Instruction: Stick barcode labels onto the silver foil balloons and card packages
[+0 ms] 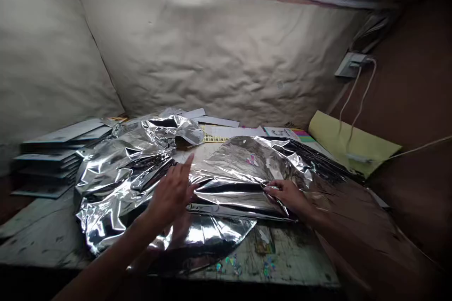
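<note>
Free room: a strip of worn desk along the front edge, right of centre, flecked with sequins; a narrower strip toward the front-left corner. Obstacles: crumpled silver foil across the middle, with the left hand and right hand over it; stacked dark boards at the left edge; papers along the back edge; yellow card at the back-right corner.

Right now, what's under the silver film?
The silver film lies on a worn, paint-flecked table, with sequin-like specks beside its near edge. Whatever lies directly beneath the film is covered and can't be seen.
</note>
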`<action>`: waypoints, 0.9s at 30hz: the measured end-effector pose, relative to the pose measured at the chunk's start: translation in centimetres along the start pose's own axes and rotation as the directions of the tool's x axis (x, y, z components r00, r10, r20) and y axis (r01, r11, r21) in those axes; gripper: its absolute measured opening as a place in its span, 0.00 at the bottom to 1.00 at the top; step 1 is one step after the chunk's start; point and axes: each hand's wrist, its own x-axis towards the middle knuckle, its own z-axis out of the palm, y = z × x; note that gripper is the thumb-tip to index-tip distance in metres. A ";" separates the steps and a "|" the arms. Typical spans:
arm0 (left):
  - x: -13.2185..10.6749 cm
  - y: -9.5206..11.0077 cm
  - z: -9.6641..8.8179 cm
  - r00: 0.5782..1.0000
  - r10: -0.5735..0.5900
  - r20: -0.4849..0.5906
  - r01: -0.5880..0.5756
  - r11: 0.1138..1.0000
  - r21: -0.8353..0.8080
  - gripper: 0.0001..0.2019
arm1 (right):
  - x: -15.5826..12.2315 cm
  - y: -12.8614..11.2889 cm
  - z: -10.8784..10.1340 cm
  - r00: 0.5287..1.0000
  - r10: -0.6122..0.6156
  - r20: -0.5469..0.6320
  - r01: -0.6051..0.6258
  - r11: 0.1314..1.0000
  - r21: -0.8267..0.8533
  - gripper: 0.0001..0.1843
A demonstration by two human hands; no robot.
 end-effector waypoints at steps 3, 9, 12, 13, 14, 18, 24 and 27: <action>1.3 3.4 1.8 0.968 0.212 0.130 -0.206 0.977 -0.058 0.29 | 0.1 0.6 0.0 0.998 -0.004 -0.061 0.000 0.997 -0.075 0.19; 2.1 3.6 6.5 0.911 0.165 0.378 -0.114 0.981 -0.156 0.34 | -2.3 -0.1 -1.0 0.955 -0.250 -0.159 0.160 0.888 -0.431 0.17; 2.0 3.1 7.1 0.915 0.176 0.363 -0.121 0.978 -0.168 0.34 | -4.2 -1.9 -0.7 0.808 -0.580 -0.101 0.341 0.601 -0.723 0.19; 2.0 3.0 7.0 0.915 0.176 0.363 -0.122 0.979 -0.166 0.34 | -4.7 -2.4 -0.2 0.781 -0.624 -0.020 0.392 0.515 -0.762 0.21; 2.0 3.1 6.8 0.916 0.173 0.362 -0.121 0.979 -0.161 0.34 | -5.1 -2.7 0.4 0.780 -0.621 0.079 0.443 0.459 -0.770 0.24; 2.2 3.2 6.4 0.920 0.173 0.351 -0.124 0.980 -0.157 0.33 | -5.8 -1.7 3.1 0.853 -0.407 0.326 0.505 0.484 -0.715 0.34; 2.5 2.8 6.9 0.893 0.214 0.397 -0.152 0.972 -0.181 0.35 | -6.5 0.2 3.9 0.901 -0.303 0.309 0.433 0.596 -0.677 0.34; 2.5 2.7 7.0 0.895 0.213 0.392 -0.160 0.973 -0.165 0.34 | -5.9 -1.0 2.8 0.888 -0.297 0.352 0.457 0.660 -0.596 0.33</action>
